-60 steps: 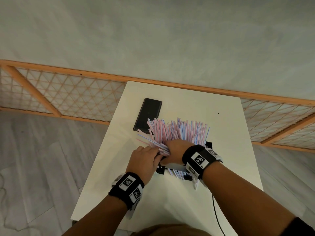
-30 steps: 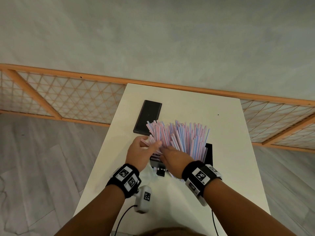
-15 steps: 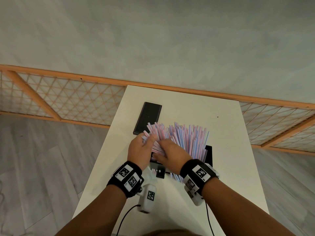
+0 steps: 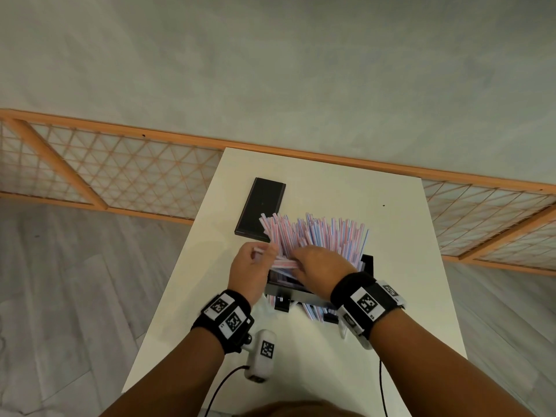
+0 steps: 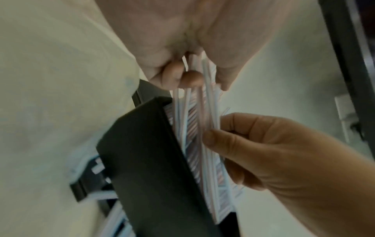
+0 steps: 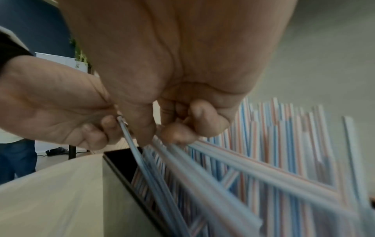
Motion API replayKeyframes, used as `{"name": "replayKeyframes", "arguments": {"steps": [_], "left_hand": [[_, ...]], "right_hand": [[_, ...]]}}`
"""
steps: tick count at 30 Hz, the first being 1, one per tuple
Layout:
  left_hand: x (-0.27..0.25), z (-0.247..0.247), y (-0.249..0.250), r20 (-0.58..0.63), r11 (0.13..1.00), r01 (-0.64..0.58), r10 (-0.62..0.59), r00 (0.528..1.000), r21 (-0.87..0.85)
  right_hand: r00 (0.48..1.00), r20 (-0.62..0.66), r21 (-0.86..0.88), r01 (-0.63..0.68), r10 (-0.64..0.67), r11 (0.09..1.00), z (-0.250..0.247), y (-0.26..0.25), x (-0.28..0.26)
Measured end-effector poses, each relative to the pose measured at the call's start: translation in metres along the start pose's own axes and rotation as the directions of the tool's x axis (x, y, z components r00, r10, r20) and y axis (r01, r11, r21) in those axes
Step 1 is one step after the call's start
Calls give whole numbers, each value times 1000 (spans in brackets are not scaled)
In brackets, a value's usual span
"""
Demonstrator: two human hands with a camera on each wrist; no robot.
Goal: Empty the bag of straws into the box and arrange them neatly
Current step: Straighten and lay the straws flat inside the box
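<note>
A thick fan of pink, blue and white striped straws [image 4: 325,236] stands leaning in a black box [image 4: 367,264] on the white table [image 4: 391,296]. My left hand [image 4: 264,254] is at the fan's left side, and its curled fingers pinch a few straws [image 5: 192,80]. Beside it my right hand [image 4: 301,260] grips a small bunch of straws [image 6: 202,154] that lie crosswise over the box's near left corner. The box's dark wall [image 5: 146,160] is below both hands. More straws [image 4: 313,311] stick out at the box's near side. I see no bag.
A black lid [image 4: 261,206] lies flat on the table just beyond the straws, at the left. A wooden lattice screen [image 4: 120,176] runs behind the table. Cables [image 4: 381,386] hang from both wrists over the near table edge.
Both hands have moved from the box's near edge up onto the straws. The left hand has shifted left and now pinches a few straws; the fan stands a little tighter.
</note>
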State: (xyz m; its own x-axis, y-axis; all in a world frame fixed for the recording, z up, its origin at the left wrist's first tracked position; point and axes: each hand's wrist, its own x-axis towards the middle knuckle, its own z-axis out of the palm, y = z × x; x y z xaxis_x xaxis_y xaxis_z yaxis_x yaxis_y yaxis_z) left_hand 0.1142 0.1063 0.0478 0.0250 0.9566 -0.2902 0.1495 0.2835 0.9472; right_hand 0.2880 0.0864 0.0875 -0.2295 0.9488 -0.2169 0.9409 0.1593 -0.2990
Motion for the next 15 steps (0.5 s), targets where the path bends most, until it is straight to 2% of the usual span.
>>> {"name": "replayKeyframes", "arguments": {"steps": [2,6,8,11,13,15], "left_hand": [[-2,-2,-3,-53,995,-25,30,998,92],[-4,-12,-7,-68,989,-45,55,996,142],[-5,-15,-9,-63,987,-44,54,997,156],[-8,-15,-10,13,971,-91,90,996,223],[-13,-14,-10,101,929,-189,166,981,319],[-20,-14,-10,193,850,-310,249,949,425]], "right_hand": [[999,29,9,-28,28,1000,9,7,-3],[998,13,8,-54,54,999,18,18,-11],[995,73,11,-72,71,997,21,20,-16],[969,207,22,-141,134,990,24,22,-24],[960,234,16,-164,156,986,23,24,-26],[962,233,17,-147,139,989,20,26,-25]]}}
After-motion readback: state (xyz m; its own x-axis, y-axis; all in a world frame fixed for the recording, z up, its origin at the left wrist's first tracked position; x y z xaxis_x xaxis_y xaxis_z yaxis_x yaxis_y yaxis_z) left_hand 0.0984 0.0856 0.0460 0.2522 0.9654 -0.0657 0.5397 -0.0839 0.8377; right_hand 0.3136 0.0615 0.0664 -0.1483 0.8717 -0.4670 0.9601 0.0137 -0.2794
